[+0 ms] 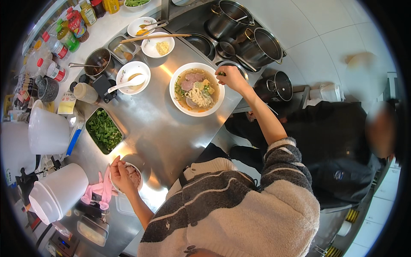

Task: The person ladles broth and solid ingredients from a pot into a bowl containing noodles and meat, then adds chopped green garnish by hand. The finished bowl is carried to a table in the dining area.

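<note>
A large white bowl of noodle soup [173, 95] stands on the steel counter, with noodles, meat slices and chopped greens in the broth. Over its right rim, my right hand [231, 80] pinches a bit of green herbs [221, 73] in closed fingertips. My left hand [123, 176] is above the left side of a smaller bowl holding sliced meat [134, 175]. Its fingers are drawn together; what they hold, if anything, cannot be made out. A steel tray of chopped green herbs [103, 130] sits just beyond that hand.
Beyond the soup are a white bowl with a spoon [134, 80], a bowl of minced garlic [162, 48] and chopsticks [154, 37]. Dark pots [262, 46] occupy the stove. White tubs [64, 188] and pink gloves [102, 188] lie left. A person in black [329, 141] stands right.
</note>
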Available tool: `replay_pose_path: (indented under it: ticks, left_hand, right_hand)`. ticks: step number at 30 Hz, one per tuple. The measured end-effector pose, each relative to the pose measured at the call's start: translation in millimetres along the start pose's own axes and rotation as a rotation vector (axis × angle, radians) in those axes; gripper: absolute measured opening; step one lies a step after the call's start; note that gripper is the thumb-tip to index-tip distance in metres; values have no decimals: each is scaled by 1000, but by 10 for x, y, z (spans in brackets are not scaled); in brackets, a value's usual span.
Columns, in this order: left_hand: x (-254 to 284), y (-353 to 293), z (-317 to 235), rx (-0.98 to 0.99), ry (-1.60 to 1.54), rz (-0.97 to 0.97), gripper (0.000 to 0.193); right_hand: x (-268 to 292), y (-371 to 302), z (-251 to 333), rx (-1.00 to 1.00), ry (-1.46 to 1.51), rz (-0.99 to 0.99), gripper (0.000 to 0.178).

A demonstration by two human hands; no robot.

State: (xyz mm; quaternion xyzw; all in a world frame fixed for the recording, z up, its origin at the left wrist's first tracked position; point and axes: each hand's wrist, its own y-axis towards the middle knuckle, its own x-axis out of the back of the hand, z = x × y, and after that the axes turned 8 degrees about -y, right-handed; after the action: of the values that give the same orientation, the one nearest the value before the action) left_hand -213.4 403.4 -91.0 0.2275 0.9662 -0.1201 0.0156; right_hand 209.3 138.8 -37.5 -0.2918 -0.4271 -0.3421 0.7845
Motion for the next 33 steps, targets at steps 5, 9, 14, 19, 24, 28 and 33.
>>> replay_pose_path:
  ticks: [5, 9, 14, 19, 24, 28, 33]
  left_hand:
    - [21, 10, 32, -8, -13, 3, 21]
    - [30, 16, 42, -24, 9, 6, 21]
    - [30, 5, 36, 11, 5, 5, 21]
    - [21, 18, 50, 8, 22, 1, 21]
    - [28, 13, 62, 14, 28, 1, 21]
    - [34, 16, 63, 36, 29, 1, 22]
    - [45, 14, 80, 43, 36, 2, 22]
  right_hand:
    - [-30, 73, -98, -14, 55, 0, 15]
    - [-76, 162, -134, 14, 15, -19, 15]
    - [-91, 260, -161, 118, -116, -83, 15]
    - [-72, 257, -144, 115, -96, -107, 19]
    - [-68, 211, -117, 64, -103, -60, 22]
    - [-94, 182, -160, 88, -127, -75, 22]
    - [-172, 208, -215, 131, -164, -134, 22]
